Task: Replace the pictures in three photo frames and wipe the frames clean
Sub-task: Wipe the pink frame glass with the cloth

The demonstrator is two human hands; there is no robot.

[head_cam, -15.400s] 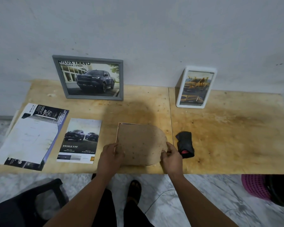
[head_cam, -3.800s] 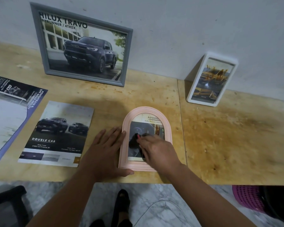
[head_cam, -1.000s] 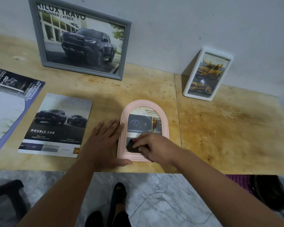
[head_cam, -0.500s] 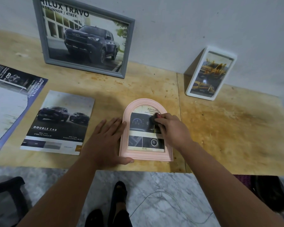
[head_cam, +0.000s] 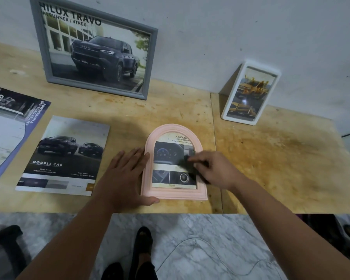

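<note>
1. While the pink arched frame [head_cam: 150, 158] lies flat, face up, near the front edge of the wooden table [head_cam: 281, 158], the left hand [head_cam: 123, 176] lies flat with straight fingers against the frame's left side, thumb at its lower left corner, gripping nothing.
2. The right hand [head_cam: 214, 170] curls its fingers round a dark cloth [head_cam: 187, 165] and presses it on the glass over the right half of the frame; this hand is blurred.
3. The picture [head_cam: 166, 154] inside the pink frame shows a car dashboard and smaller interior shots under a cut-off heading.
4. A grey frame [head_cam: 152, 63] with a dark pickup picture leans against the wall at the back left of the table.
5. A white frame [head_cam: 271, 93] with a yellow vehicle picture leans against the wall at the back right, well apart from the hands.
6. A "DOUBLE CAB" leaflet [head_cam: 65, 154] lies flat just left of the left hand, and a larger brochure [head_cam: 12, 122] lies at the table's left edge.
</note>
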